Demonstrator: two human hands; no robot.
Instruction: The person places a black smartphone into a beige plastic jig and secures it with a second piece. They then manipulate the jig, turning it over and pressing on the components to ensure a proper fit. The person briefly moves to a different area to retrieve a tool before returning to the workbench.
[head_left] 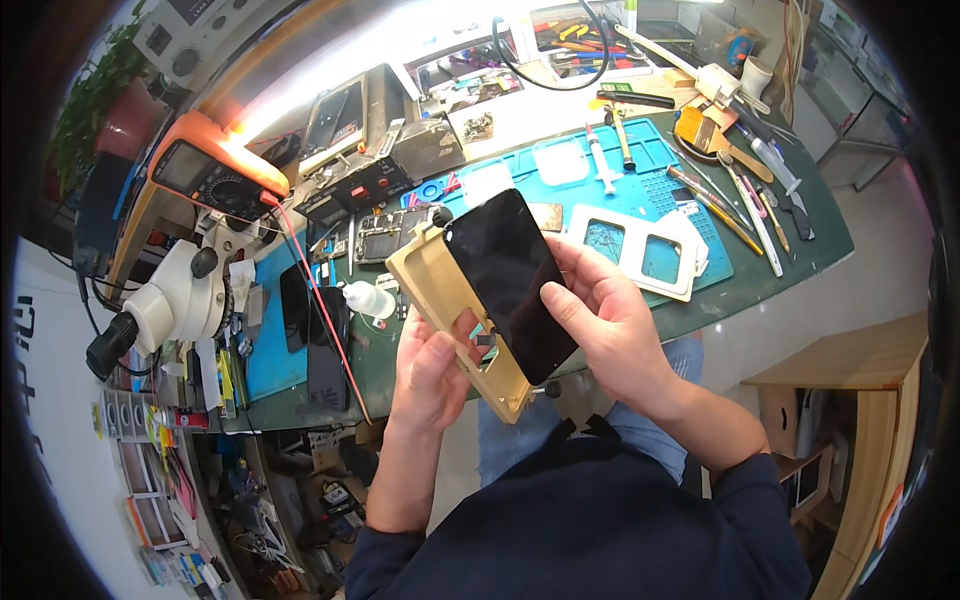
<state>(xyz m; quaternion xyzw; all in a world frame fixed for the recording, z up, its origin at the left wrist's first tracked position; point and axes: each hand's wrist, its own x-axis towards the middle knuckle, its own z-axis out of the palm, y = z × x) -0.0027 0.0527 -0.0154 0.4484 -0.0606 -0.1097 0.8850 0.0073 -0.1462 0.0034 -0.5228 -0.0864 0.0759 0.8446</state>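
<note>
Phone screen (510, 280) is held near a cluttered green workbench (828, 222).

- My view looks steeply down from my head, facing out across the tabletop (808, 250).
- My left hand (428, 375) and right hand (622, 332) sit close, near mid-view; my shirt (580, 515) fills the bottom.
- The wide fisheye takes in floor (765, 340) too, bending straight edges toward its dark rim.
</note>
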